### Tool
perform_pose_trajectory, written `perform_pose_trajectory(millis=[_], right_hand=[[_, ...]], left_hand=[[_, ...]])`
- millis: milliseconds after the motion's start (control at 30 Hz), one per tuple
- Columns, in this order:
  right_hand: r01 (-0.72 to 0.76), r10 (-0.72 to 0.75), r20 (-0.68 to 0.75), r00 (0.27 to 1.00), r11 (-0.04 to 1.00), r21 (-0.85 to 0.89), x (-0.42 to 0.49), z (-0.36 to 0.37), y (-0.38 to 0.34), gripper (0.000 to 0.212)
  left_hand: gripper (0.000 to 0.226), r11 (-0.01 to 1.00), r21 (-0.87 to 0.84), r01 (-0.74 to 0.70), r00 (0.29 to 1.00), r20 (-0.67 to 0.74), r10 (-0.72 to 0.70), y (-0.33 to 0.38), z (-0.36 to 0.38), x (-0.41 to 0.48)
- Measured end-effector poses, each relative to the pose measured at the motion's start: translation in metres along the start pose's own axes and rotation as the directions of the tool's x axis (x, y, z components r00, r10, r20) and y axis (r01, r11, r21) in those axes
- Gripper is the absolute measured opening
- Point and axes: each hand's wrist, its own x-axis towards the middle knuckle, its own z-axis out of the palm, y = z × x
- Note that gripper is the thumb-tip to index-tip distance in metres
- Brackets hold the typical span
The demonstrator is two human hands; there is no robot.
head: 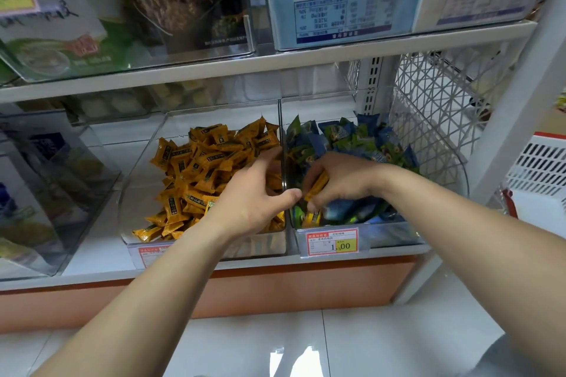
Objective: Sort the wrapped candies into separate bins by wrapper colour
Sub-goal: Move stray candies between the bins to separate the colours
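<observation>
Candies in orange wrappers [318, 185] are pinched in my right grip [340, 177], down in the blue-green bin [395, 232]. I'd lift them over the divider [283, 144] into the orange bin [144, 162] on the left, where my left grip [254, 196] hovers released, ready to take them.

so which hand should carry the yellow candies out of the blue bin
Right: the right hand grips yellow candies in the blue-candy bin; the left hand hovers open over the yellow bin.
</observation>
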Motion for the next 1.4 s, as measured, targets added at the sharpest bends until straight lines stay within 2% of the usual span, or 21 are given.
perform_pose_trajectory(millis=[133,233,333,433,500,633,700,767,833,867,933,1033,1100,1167,1267,1333,1400], right_hand=[[0.043,0.024,-0.259,0.966,0.967,0.25,-0.008,-0.015,0.004,0.018],[0.097,0.082,-0.381,0.921,0.9,0.426,-0.014,-0.02,0.004,0.016],[0.148,0.117,-0.423,0.898,0.826,0.543,-0.019,-0.022,0.002,0.019],[0.177,0.131,-0.414,0.901,0.759,0.626,-0.025,-0.022,-0.001,0.019],[0.168,0.137,-0.386,0.912,0.733,0.66,-0.029,-0.021,-0.003,0.019],[0.188,0.178,-0.437,0.882,0.717,0.671,-0.033,-0.022,-0.005,0.024],[0.177,0.234,-0.423,0.875,0.659,0.731,-0.033,-0.025,-0.006,0.021],[0.169,0.259,-0.368,0.893,0.564,0.808,-0.033,-0.028,-0.009,0.008],[0.194,0.227,-0.342,0.912,0.495,0.847,-0.032,-0.029,-0.012,0.015],[0.209,0.207,-0.348,0.914,0.496,0.843,-0.033,-0.029,-0.015,0.018],[0.239,0.168,-0.368,0.914,0.51,0.827,-0.033,-0.025,-0.02,0.02],[0.267,0.16,-0.365,0.917,0.431,0.862,-0.031,-0.017,-0.027,0.018],[0.261,0.2,-0.391,0.899,0.472,0.842,-0.03,-0.012,-0.031,0.022],[0.253,0.228,-0.424,0.877,0.53,0.809,-0.029,-0.007,-0.036,0.024],[0.267,0.188,-0.418,0.889,0.529,0.805,-0.028,-0.002,-0.042,0.021],[0.289,0.14,-0.405,0.903,0.501,0.816,-0.028,0.001,-0.045,0.021],[0.33,0.091,-0.415,0.905,0.465,0.822,-0.028,0.005,-0.048,0.021]], left_hand=[[0.073,0.998,-0.033,0.045,0.999,0.011,-0.045,0.001,-0.002,0.001],[0.066,0.998,0.026,0.053,0.994,-0.102,-0.05,0.008,0.001,0.001],[0.062,0.968,0.249,0.008,0.966,-0.253,0.058,0.025,0.007,0.002],[0.052,0.927,0.374,-0.029,0.966,-0.228,0.122,0.038,0.016,0.005],[0.044,0.917,0.397,-0.031,0.961,-0.241,0.137,0.039,0.018,0.009],[0.039,0.97,0.241,-0.029,0.957,-0.275,0.097,0.039,0.014,0.016],[0.034,0.989,0.142,-0.027,0.948,-0.309,0.07,0.041,0.015,0.017],[0.028,1.0,0.001,-0.008,0.946,-0.325,0.008,0.043,0.015,0.016],[0.017,0.991,-0.134,0.012,0.937,-0.343,-0.058,0.044,0.015,0.016],[0.011,0.982,-0.19,0.019,0.927,-0.363,-0.088,0.044,0.014,0.016],[0.008,0.95,-0.312,0.022,0.911,-0.385,-0.148,0.045,0.012,0.017],[0.019,0.841,-0.54,0.018,0.921,-0.318,-0.224,0.05,0.011,0.016],[0.022,0.744,-0.668,0.006,0.921,-0.286,-0.264,0.053,0.011,0.014],[0.018,0.699,-0.715,-0.018,0.913,-0.297,-0.281,0.055,0.008,0.014],[0.018,0.676,-0.735,-0.043,0.912,-0.306,-0.275,0.055,0.002,0.013],[0.017,0.703,-0.708,-0.061,0.918,-0.317,-0.24,0.055,-0.002,0.012],[0.015,0.772,-0.629,-0.088,0.914,-0.358,-0.189,0.054,-0.006,0.012]])
